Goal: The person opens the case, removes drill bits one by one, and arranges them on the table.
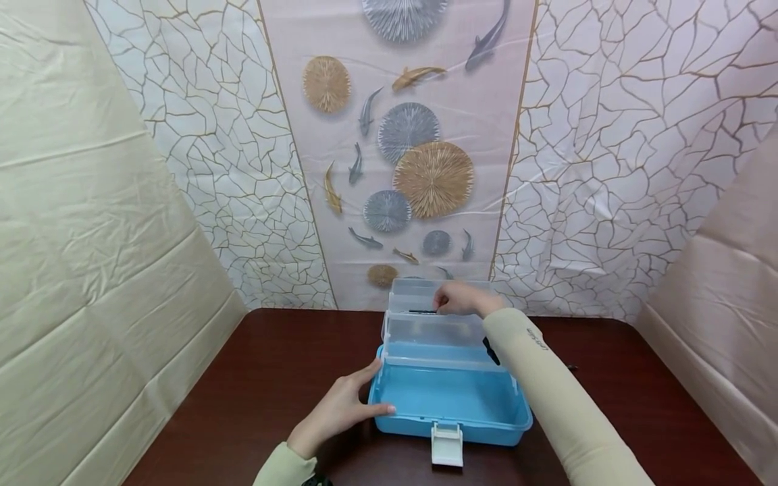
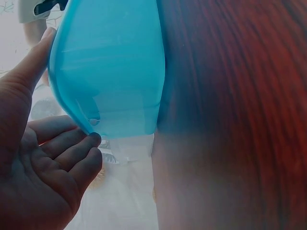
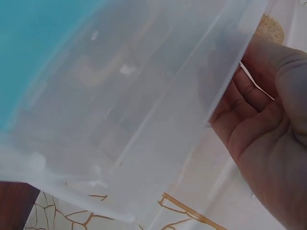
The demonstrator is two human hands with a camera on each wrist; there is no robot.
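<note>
A blue plastic box [image 1: 450, 435] stands on the table with its translucent stacked trays [image 1: 440, 329] raised at the back. Its white latch [image 1: 447, 447] hangs down at the front. My left hand [image 1: 342, 407] grips the box's left end, thumb on the front rim and fingers farther back; the left wrist view shows those fingers curled against the blue rim [image 2: 60, 96]. Over the top tray, my right hand [image 1: 460, 299] pinches the end of a thin black stick-like item [image 1: 422, 312]. In the right wrist view, the translucent tray wall [image 3: 192, 91] partly hides the right fingers.
The dark red-brown wooden table [image 1: 292, 358] extends around the box. A small dark object [image 1: 572, 368] lies to the right, beyond the right sleeve [image 1: 553, 385]. A patterned cloth [image 1: 413, 256] hangs behind the table, with beige cloth [image 1: 103, 270] at the left side.
</note>
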